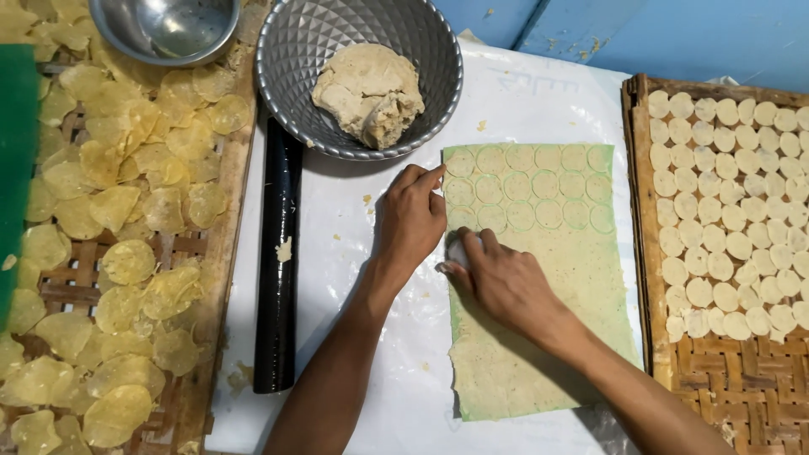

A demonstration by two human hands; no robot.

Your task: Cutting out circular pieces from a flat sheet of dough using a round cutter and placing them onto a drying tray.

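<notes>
My right hand [506, 282] grips a small round cutter [459, 249] on the dough sheet [548, 278], whose length runs from the table's near edge to the far; my left hand [413, 215], fingers curled, presses its left edge.

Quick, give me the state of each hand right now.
Left hand: fingers curled, holding nothing visible, fingertips resting on the dough sheet.
Right hand: closed around a small white round cutter, pressed on the sheet.

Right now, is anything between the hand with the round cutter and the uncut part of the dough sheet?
Nothing visible: the right hand presses the cutter directly on the dough sheet; the left hand rests just above.
</notes>
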